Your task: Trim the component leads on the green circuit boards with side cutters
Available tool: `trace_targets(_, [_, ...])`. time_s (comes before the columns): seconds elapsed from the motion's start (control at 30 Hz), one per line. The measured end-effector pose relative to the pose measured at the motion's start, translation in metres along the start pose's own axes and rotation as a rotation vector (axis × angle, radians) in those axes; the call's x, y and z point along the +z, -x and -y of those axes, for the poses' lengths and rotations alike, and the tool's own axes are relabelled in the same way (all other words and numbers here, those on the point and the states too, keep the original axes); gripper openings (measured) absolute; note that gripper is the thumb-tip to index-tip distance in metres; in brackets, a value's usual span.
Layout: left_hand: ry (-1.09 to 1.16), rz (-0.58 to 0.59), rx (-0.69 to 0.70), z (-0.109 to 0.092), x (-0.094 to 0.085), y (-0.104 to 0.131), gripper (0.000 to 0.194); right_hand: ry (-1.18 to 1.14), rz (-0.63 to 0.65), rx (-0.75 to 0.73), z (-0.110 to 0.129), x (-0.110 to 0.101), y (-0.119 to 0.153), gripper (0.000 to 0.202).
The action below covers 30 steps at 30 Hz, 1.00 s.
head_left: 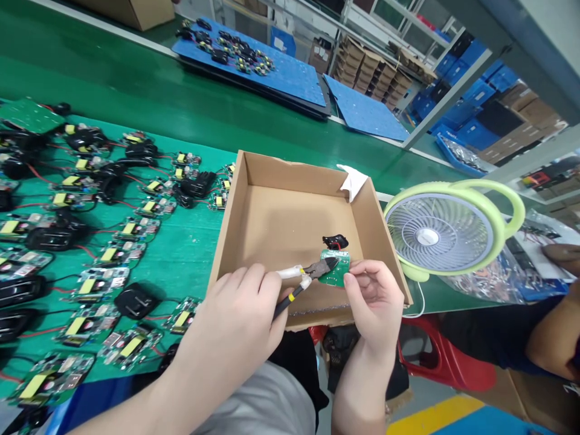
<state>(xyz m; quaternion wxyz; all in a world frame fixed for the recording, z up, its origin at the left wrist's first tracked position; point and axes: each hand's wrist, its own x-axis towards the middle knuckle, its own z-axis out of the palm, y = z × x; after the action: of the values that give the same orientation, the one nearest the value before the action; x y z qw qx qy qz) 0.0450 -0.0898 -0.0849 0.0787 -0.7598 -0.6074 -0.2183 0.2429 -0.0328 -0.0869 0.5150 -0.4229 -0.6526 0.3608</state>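
My left hand is wrapped round the handles of a pair of cutting pliers, one handle pale and the other black with a yellow band. The jaws lie over the underside of a green circuit board. My right hand pinches that board by its right edge, thumb towards me. A black plug housing hangs off the board's far side by a short red wire. Both hands work above the near side of an open cardboard box. Whether the jaws grip a lead is too small to tell.
Rows of circuit boards with black housings cover the green mat to the left. A green fan stands right of the box. Blue sheets lie on the far ledge. At right, another person's arm is beside plastic bags and a red stool.
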Motion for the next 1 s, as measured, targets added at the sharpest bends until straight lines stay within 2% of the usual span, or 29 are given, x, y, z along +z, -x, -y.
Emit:
trace_targets(0.3, [0.041, 0.016, -0.027, -0.0013, -0.0033, -0.0009, 0.015, 0.023, 0.008, 0.005, 0.0003, -0.0014, 0.0021, 0.009])
trace_targets(1.0, [0.038, 0.029, -0.020, -0.0007, -0.0033, -0.0006, 0.015, 0.060, -0.002, 0.006, 0.0021, 0.0004, 0.0005, 0.008])
